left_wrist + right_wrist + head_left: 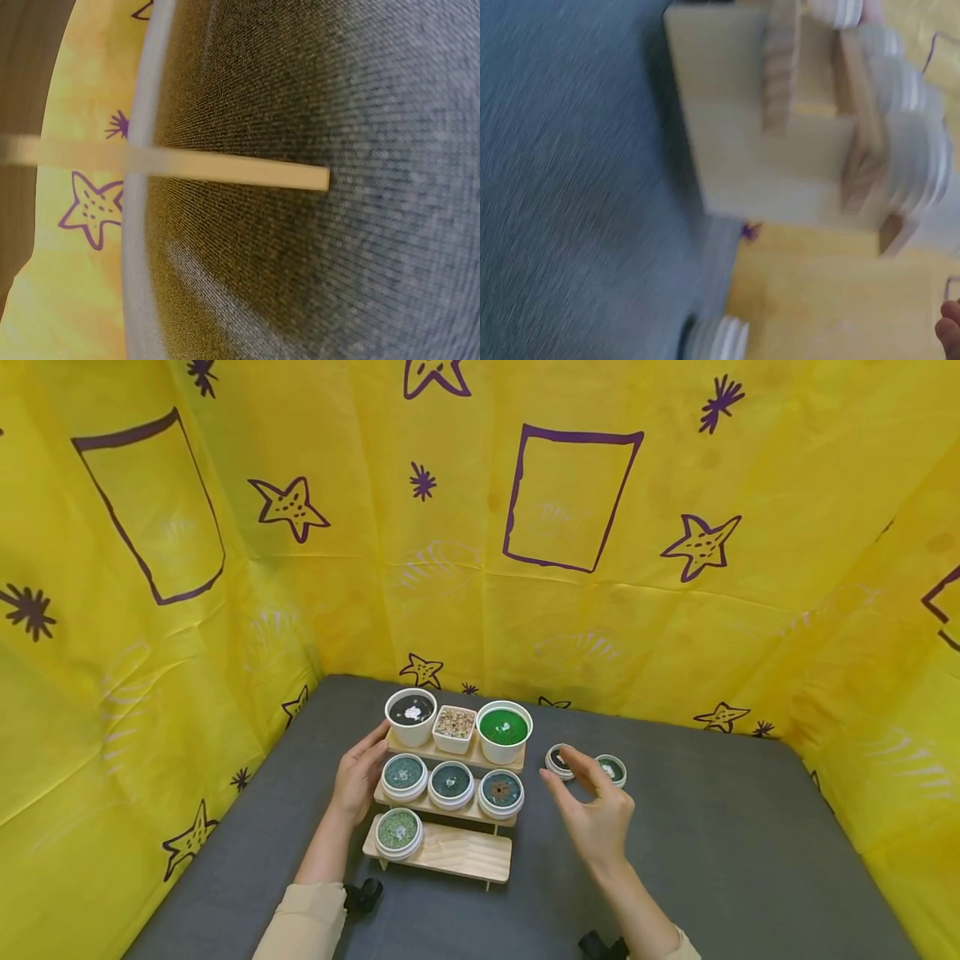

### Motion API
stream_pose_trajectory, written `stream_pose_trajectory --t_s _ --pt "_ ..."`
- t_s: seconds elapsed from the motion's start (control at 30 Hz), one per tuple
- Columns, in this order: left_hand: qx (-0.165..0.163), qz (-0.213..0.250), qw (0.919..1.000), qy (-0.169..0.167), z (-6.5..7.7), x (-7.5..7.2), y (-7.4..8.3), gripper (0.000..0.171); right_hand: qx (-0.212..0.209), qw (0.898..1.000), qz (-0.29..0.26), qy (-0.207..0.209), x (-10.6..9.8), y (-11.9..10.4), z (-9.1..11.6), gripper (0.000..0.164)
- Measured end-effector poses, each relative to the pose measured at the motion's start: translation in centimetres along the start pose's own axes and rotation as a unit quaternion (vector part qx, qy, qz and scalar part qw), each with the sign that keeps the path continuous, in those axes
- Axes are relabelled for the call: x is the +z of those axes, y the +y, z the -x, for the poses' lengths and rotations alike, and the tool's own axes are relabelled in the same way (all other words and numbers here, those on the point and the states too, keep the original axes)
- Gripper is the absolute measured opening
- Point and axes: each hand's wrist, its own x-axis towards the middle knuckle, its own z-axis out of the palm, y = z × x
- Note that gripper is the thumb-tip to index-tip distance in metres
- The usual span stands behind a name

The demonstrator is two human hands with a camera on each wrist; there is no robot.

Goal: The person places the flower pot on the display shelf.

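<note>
A three-tier wooden stand [480,853] holds several small white pots. Its top tier carries a pot with dark filling [411,713], a square pot of grainy bits [454,725] and a pot with bright green filling [504,732]. Three teal-filled jars [452,782] sit on the middle tier, and a light green jar [399,832] at the left of the lowest. My left hand [356,783] rests against the stand's left side, its fingertips partly hidden. To the right, my right hand [602,822], thumb and forefinger apart, hovers around a dark-filled jar [557,763], partly covering it, and holds nothing visible.
Another green-filled jar [612,769] stands on the grey table [720,843], right of the dark-filled one. Yellow patterned cloth [480,618] hangs behind and at both sides. In the right wrist view, the stand's side panel [735,165] looks blurred.
</note>
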Motion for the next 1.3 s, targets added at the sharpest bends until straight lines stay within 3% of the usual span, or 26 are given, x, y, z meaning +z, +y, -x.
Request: stream_pose_trajectory --t_s 0.3,0.53,0.93,1.3 --pt "-0.002 -0.011 0.9999 -0.005 0.0 0.0 0.1 0.051 0.035 0.997 0.069 0.021 -0.6 3.9 -0.3 0.042" --pt "0.007 0.000 1.0000 -0.004 0.1 0.1 0.0 0.039 0.092 0.991 0.089 0.032 -1.5 6.5 -0.6 0.045" --pt "0.007 0.001 1.0000 -0.005 0.0 0.0 0.1 0.036 0.219 0.966 0.139 0.014 -2.7 10.5 -0.5 0.055" --pt "0.002 -0.001 1.0000 -0.005 -0.1 0.0 0.1 0.040 0.278 0.944 0.174 -0.047 -3.2 12.4 0.0 0.066"
